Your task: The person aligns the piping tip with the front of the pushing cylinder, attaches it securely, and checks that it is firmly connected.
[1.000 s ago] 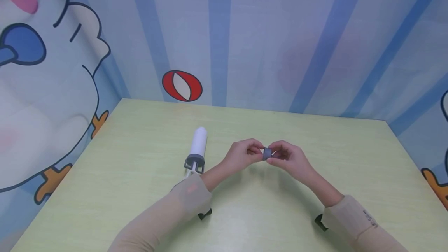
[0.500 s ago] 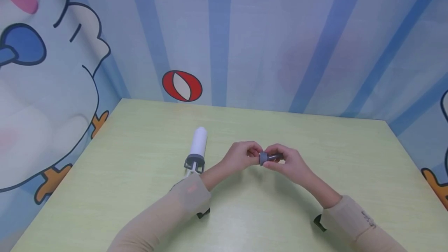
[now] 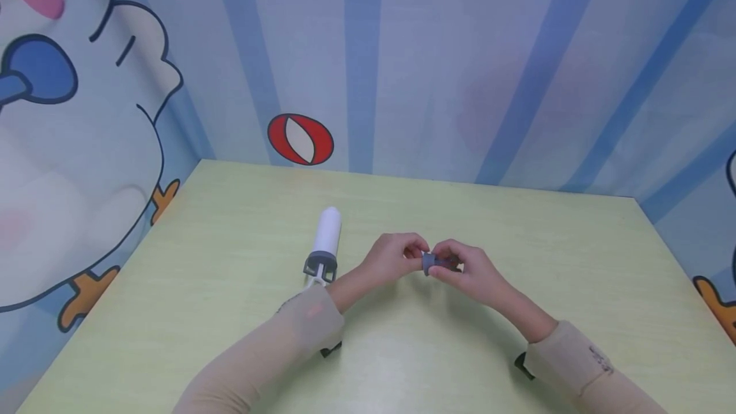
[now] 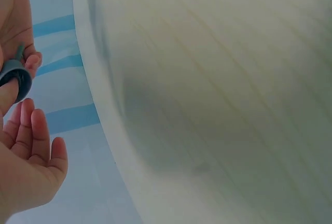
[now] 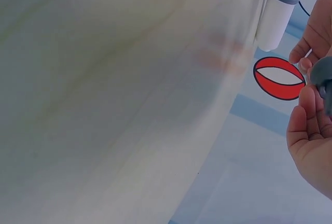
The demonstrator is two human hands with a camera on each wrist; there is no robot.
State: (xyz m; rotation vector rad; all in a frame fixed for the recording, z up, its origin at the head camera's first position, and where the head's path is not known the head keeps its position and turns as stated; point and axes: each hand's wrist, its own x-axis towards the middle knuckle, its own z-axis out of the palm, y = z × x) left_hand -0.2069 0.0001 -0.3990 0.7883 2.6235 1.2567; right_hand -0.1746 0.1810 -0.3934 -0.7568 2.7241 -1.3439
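Note:
A grey cup-shaped cap [image 3: 429, 264] with a thin stem is held between both hands above the table. My left hand [image 3: 397, 255] pinches the cap at its hollow, open end; in the left wrist view a fingertip reaches into the opening of the cap [image 4: 26, 83]. From the stem side, my right hand [image 3: 467, 269] grips it with thumb and fingers, partly covering the stem. Left of the hands lies a white cylinder [image 3: 328, 232] with a grey collar [image 3: 322, 263] and a pale plunger rod, like a large syringe. My left forearm hides the rod's lower end.
The pale yellow-green table [image 3: 247, 209] reaches back to a blue striped backdrop [image 3: 425, 82] with printed cartoon figures. A red and white oval [image 3: 300, 139] is printed on it. Dark straps show under both beige sleeves [image 3: 313, 321].
Both hands have shifted slightly left with the cap. The right fingers have changed their hold on it, and the stem came into view. The white cylinder stays where it was.

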